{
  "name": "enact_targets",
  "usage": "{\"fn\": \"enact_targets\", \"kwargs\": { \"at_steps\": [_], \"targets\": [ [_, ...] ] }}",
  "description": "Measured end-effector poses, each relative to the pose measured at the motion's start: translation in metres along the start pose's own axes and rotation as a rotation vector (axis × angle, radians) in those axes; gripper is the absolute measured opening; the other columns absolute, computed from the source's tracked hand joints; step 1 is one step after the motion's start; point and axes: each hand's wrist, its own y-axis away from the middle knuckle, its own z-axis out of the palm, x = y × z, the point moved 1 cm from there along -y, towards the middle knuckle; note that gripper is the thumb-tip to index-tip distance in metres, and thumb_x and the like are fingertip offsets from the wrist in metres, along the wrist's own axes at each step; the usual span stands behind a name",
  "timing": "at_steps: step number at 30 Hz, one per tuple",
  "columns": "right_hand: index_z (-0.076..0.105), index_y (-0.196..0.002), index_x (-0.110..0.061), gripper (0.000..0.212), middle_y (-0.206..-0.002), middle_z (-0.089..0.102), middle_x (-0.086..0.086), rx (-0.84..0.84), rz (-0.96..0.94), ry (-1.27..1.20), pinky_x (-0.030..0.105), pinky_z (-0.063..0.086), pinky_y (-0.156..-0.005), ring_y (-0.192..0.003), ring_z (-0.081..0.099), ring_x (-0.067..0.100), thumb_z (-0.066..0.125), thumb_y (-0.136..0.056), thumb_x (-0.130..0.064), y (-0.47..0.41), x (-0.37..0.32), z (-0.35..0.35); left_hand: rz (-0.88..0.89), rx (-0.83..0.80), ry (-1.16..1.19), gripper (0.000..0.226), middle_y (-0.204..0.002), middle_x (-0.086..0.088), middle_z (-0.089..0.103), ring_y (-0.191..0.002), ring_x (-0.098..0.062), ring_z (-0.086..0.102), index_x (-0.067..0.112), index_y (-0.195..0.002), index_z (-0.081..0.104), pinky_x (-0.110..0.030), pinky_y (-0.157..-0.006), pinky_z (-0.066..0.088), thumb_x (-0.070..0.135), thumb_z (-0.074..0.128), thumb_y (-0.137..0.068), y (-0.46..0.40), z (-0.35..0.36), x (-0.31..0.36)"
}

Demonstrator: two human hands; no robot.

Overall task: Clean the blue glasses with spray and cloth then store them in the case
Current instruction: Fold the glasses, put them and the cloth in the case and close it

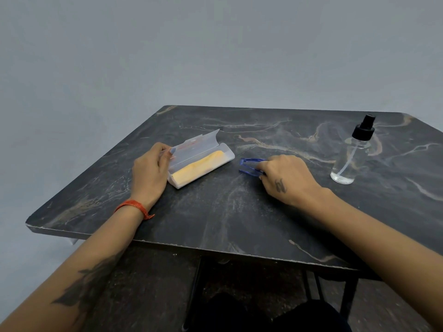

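Note:
The blue glasses lie on the dark marble table, their temples pointing left. My right hand covers their right part, fingers curled round the frame. A translucent white case stands open to the left of them, its lid raised. A folded yellow cloth lies inside the case. My left hand grips the near left end of the case, thumb on the lid's edge. A clear spray bottle with a black nozzle stands upright at the right, apart from both hands.
The table's front edge runs close to my forearms, and its left corner juts out. A grey wall rises behind the table. Black table legs show below the edge.

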Motion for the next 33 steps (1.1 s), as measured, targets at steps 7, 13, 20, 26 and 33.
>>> {"fn": "enact_targets", "kwargs": {
  "at_steps": [7, 13, 20, 26, 33],
  "targets": [
    [0.059, -0.104, -0.007, 0.024, -0.093, 0.064, 0.01, 0.214, -0.032, -0.086, 0.028, 0.03, -0.055, -0.077, 0.058, 0.031, 0.048, -0.087, -0.019, 0.0, 0.005, -0.003, -0.003, -0.004, 0.005, 0.026, -0.082, -0.001, 0.058, -0.071, -0.017, 0.049, 0.009, -0.098, 0.06, -0.026, -0.054, 0.028, 0.03, 0.045, -0.096, 0.0, 0.0, 0.0],
    [0.058, -0.099, -0.008, 0.017, -0.076, 0.065, 0.004, 0.413, -0.004, -0.385, 0.026, 0.034, -0.056, -0.064, 0.057, 0.024, 0.059, -0.084, -0.016, -0.013, 0.0, -0.019, 0.008, 0.0, 0.017, 0.026, -0.082, -0.004, 0.06, -0.068, -0.017, 0.048, 0.007, -0.098, 0.061, -0.026, -0.052, 0.026, 0.028, 0.045, -0.096, 0.0, 0.0, 0.0],
    [0.058, -0.09, -0.006, 0.011, -0.075, 0.065, 0.004, 0.356, 0.105, -0.942, 0.029, 0.051, -0.063, -0.066, 0.063, 0.014, 0.058, -0.089, -0.017, -0.042, -0.01, -0.027, -0.009, 0.018, 0.047, 0.023, -0.076, -0.002, 0.059, -0.059, -0.01, 0.043, 0.006, -0.095, 0.062, -0.013, -0.049, 0.028, 0.024, 0.048, -0.096, -0.001, 0.0, 0.0],
    [0.065, -0.092, 0.001, 0.009, -0.082, 0.07, 0.015, 0.223, 0.143, -1.331, 0.026, 0.057, -0.071, -0.067, 0.069, 0.015, 0.06, -0.087, -0.005, -0.065, -0.022, -0.013, -0.047, 0.018, 0.12, 0.02, -0.072, 0.002, 0.056, -0.058, -0.002, 0.045, 0.007, -0.094, 0.064, -0.006, -0.05, 0.032, 0.021, 0.05, -0.095, -0.002, -0.002, 0.001],
    [0.07, -0.092, 0.0, 0.024, -0.093, 0.07, 0.021, 0.09, 0.176, -1.411, 0.038, 0.053, -0.084, -0.084, 0.067, 0.026, 0.073, -0.069, 0.008, -0.082, -0.028, 0.007, -0.025, -0.01, 0.157, 0.02, -0.079, 0.0, 0.06, -0.062, 0.0, 0.047, 0.007, -0.095, 0.066, -0.006, -0.052, 0.033, 0.021, 0.051, -0.094, -0.002, -0.002, 0.003]
  ]
}}
